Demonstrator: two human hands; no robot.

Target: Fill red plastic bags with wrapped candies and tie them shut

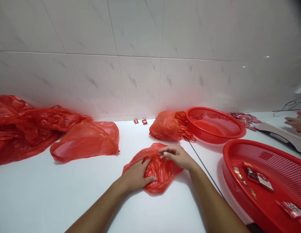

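A crumpled red plastic bag [162, 174] lies on the white table in front of me. My left hand [137, 174] rests on the bag's left part, thumb and fingers spread over the film. Just above its upper right part is my right hand [176, 155], fingers loosely bent and apart, with nothing visible in them. Whether its fingertips touch the plastic I cannot tell. Behind the bag, near the wall, sits a filled, gathered red plastic bag [165, 126]. To the left lies a flattened red plastic bag [89, 140].
A heap of red bags [26, 126] covers the far left. Two small red packets [144, 122] lie by the wall. On the right stand a red basket [213, 137] and a larger red basket [228, 161] holding several packets. Beyond, another person's hand [296, 123] is near a white tray [281, 132].
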